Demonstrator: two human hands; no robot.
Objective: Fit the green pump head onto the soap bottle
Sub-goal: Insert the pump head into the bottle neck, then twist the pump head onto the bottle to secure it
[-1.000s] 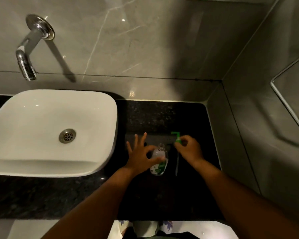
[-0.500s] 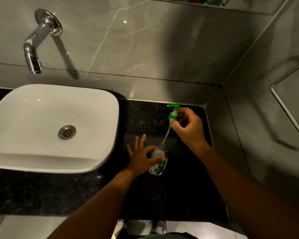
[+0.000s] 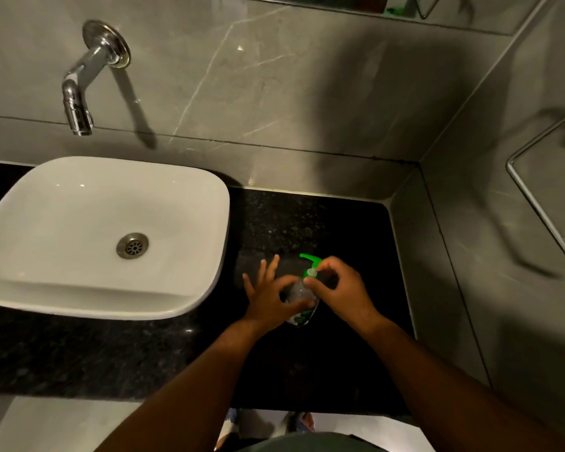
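The left hand (image 3: 268,296) holds the soap bottle (image 3: 299,300) upright on the black counter (image 3: 356,230). The right hand's (image 3: 341,288) grip pinches the green pump head (image 3: 311,264) atop its neck, spout pointing to 10 o'clock.

Black counter (image 3: 340,230): clear soap bottle (image 3: 299,293) upright, right of white basin (image 3: 105,236). Left hand (image 3: 268,296) wraps bottle's body. Right hand (image 3: 340,288) pinches green pump head (image 3: 311,264) at bottle's neck, spout pointing far-left. Chrome tap (image 3: 85,76) on far wall, above basin.
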